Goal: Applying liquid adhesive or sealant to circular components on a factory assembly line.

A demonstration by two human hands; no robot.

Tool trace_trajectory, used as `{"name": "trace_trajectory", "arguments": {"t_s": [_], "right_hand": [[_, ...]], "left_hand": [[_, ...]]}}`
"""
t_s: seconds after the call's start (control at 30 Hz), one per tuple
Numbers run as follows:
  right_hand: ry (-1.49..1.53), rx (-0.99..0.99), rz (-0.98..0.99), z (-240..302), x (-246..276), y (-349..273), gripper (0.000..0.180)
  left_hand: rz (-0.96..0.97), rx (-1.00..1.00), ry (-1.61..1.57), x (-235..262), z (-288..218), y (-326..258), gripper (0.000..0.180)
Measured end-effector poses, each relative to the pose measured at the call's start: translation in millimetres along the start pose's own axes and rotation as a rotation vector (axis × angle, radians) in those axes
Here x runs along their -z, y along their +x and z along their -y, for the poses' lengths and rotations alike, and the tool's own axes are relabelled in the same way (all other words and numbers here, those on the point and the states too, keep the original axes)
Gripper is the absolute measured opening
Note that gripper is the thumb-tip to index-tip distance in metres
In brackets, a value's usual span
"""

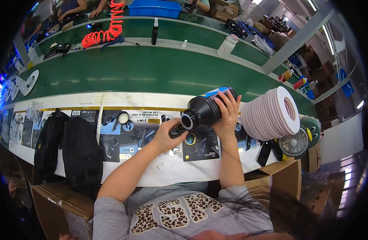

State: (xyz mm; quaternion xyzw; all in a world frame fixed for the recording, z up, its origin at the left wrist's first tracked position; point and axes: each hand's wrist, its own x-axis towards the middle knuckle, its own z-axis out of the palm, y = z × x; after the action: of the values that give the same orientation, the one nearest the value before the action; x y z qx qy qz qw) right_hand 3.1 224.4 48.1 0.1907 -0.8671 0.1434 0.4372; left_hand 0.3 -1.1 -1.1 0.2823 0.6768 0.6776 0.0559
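My right hand [227,116] grips a large black bottle [206,108] with a blue label, tipped so that its open neck points left and toward me. Just below that neck, my left hand [167,137] has its fingers closed around a small black object [176,130]. The object's top lies close to the bottle's mouth; whether they touch, I cannot tell. Left of my left hand, a small round cap with a pale middle [123,117] lies on the printed cardboard sheet [112,150] that covers the bench.
To the right stand a stack of pinkish-white rings [268,114], a small fan [294,142] and a black phone-like slab [264,153]. Two black fabric pieces [82,150] hang over the left front edge. Farther back are a black spray bottle [154,32], a jar [228,46] and a red coiled hose [108,34].
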Motion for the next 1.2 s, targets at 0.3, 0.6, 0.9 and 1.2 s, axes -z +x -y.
{"name": "trace_trajectory", "arguments": {"t_s": [0.3,0.6,0.9,1.2], "right_hand": [[-0.026,0.013,0.032,-0.2,2.3,0.8,0.064],[-0.016,0.001,0.042,-0.2,3.0,1.5,0.068],[0.012,-0.009,0.016,0.2,0.1,0.8,0.075],[0.020,-0.016,0.017,-0.4,2.2,2.3,0.075]], "left_hand": [[0.017,0.006,0.023,1.0,-2.2,1.2,0.023],[0.008,-0.014,0.025,0.5,-1.5,2.2,0.024],[0.022,0.003,0.053,1.4,6.1,0.6,0.025],[-0.016,-0.018,0.039,-2.1,1.6,3.2,0.023]]}}
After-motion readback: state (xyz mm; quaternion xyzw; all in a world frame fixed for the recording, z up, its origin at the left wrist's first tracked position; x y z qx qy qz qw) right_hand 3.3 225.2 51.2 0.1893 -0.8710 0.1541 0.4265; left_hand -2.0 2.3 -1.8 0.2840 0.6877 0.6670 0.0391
